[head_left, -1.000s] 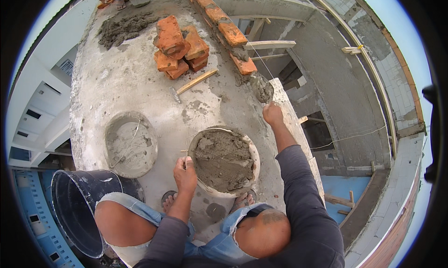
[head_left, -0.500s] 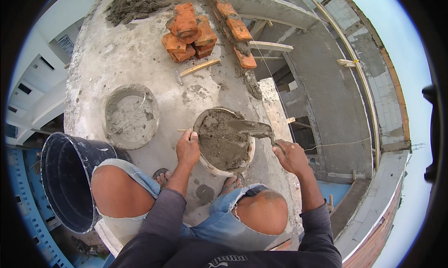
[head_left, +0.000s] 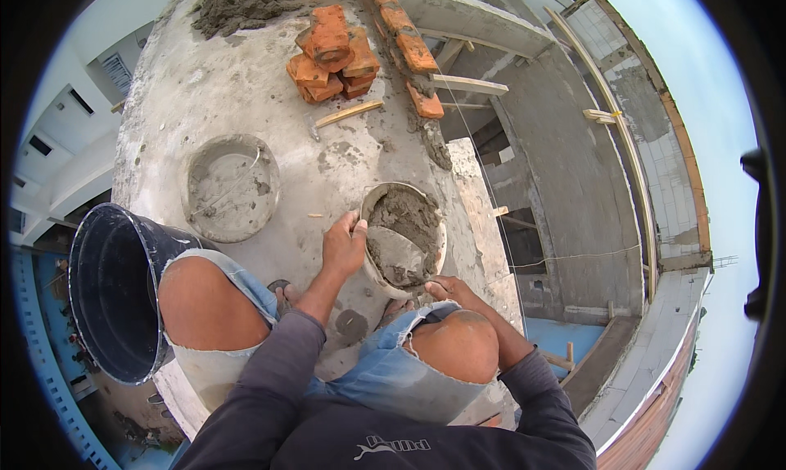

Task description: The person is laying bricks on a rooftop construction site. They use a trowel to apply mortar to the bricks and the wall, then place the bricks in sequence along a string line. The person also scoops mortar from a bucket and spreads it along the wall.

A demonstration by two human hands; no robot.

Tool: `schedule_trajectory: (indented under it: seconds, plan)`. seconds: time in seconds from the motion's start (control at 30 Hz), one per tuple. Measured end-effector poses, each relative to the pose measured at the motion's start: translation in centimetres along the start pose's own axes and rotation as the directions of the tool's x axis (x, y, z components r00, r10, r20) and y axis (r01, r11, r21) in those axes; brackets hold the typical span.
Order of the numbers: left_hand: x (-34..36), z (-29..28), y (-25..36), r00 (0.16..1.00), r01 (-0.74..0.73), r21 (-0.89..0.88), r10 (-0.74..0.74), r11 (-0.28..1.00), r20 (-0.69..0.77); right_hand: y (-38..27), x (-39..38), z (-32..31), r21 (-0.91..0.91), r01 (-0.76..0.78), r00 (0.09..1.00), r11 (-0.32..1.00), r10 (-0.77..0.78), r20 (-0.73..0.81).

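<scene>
A bucket point(head_left: 443, 253) of grey mortar point(head_left: 407, 211) stands in front of me, close by my feet. The fingers of my left hand point(head_left: 345, 245) are closed on its left rim. Low at the bucket's near right side, my right hand point(head_left: 452, 291) grips a trowel point(head_left: 395, 252). The trowel's mortar-smeared blade lies inside the bucket, against the mortar; its handle is mostly hidden in my fingers.
To the left lie a round mortar-coated basin point(head_left: 232, 224) and a tipped black bucket point(head_left: 115, 290). A hammer point(head_left: 348, 113), stacked bricks point(head_left: 332, 48) and a mortar heap point(head_left: 241, 11) lie farther off. A brick course point(head_left: 416, 52) follows the right edge, beside a drop.
My right hand has moved left and toward me, bringing the trowel blade from above the mortar down into the bucket. The bucket has shifted slightly right and looks tilted, my left hand still on its rim.
</scene>
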State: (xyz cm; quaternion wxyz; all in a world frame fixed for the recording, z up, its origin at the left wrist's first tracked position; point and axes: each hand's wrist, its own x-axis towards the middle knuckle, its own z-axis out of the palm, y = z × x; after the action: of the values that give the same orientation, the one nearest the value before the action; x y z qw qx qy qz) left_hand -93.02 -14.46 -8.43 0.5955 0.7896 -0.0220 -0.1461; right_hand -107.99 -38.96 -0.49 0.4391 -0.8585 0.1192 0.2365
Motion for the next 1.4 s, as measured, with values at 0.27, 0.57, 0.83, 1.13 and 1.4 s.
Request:
schedule_trajectory:
  seconds: [0.27,0.57,0.83,1.13,1.4]
  plan:
    - [-0.2,0.5,1.7,0.997,0.033,-0.118,-0.025,0.993,0.066,-0.5,-2.6,3.9,-0.282,-0.103,0.933,0.954,-0.006,-0.359]
    - [0.4,1.4,1.4,0.998,0.046,-0.119,-0.039,0.992,0.055,3.1,-0.8,1.3,0.587,-0.092,0.995,0.805,0.102,0.017]
    - [3.1,-1.2,-2.9,0.948,0.275,0.078,-0.257,0.958,-0.189,8.2,6.7,-6.4,0.732,-0.078,0.892,0.677,0.375,-0.252]
    - [3.7,-1.3,-4.9,0.958,0.244,0.079,-0.228,0.967,-0.177,14.0,18.9,-5.1,-0.37,-0.602,0.722,0.708,0.285,-0.63]
    - [3.0,-1.7,-3.7,0.985,0.172,0.206,-0.161,0.963,-0.07,5.9,3.1,-5.4,-0.318,-0.114,0.816,0.941,-0.094,-0.57]
